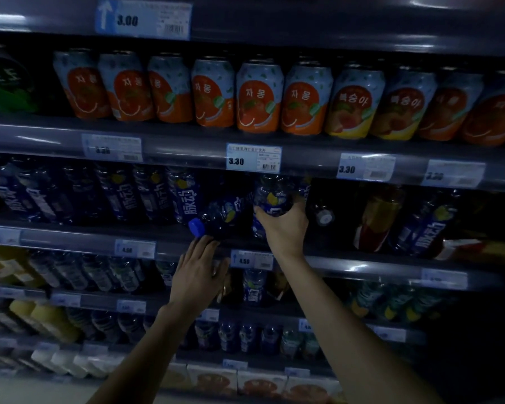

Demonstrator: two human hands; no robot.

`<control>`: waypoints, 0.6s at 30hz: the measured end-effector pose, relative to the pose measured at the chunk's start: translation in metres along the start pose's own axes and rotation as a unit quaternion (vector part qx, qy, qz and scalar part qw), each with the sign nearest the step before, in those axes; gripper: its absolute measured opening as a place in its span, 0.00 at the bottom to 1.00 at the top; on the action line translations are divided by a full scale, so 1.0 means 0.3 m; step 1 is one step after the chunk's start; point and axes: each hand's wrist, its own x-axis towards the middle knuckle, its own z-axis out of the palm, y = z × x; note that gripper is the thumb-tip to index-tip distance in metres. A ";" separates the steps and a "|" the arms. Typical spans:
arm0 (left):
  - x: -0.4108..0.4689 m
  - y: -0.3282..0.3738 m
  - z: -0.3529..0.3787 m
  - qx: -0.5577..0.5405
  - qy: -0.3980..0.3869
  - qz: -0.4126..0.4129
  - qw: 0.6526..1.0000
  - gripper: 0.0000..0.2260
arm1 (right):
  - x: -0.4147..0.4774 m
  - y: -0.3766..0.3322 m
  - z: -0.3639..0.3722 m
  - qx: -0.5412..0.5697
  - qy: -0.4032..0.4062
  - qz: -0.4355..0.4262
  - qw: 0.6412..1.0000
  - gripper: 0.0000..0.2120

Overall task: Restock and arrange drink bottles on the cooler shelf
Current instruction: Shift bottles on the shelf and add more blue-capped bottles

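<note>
Cooler shelf (pixel 99 237) | tags 3.30, 4.50 | right hand (pixel 285 225) fingers clasping upright bottle (pixel 271 199) | left hand (pixel 197 272) fingers spread under tipped bottle (pixel 219 217)

A shop, most likely a convenience store's drinks cooler, though the light is dim. Tiered shelves (pixel 187 147) carry rows of fruit-drink cans (pixel 258 97) and blue bottles (pixel 187 196), and price tags (pixel 253 158) reading 3.30 and 4.50 are clipped to the shelf edges.
</note>
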 end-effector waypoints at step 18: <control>0.119 -0.009 -0.085 -0.214 0.154 -0.167 0.950 0.26 | -0.154 -0.026 -0.059 -0.057 0.028 -0.100 0.993 0.27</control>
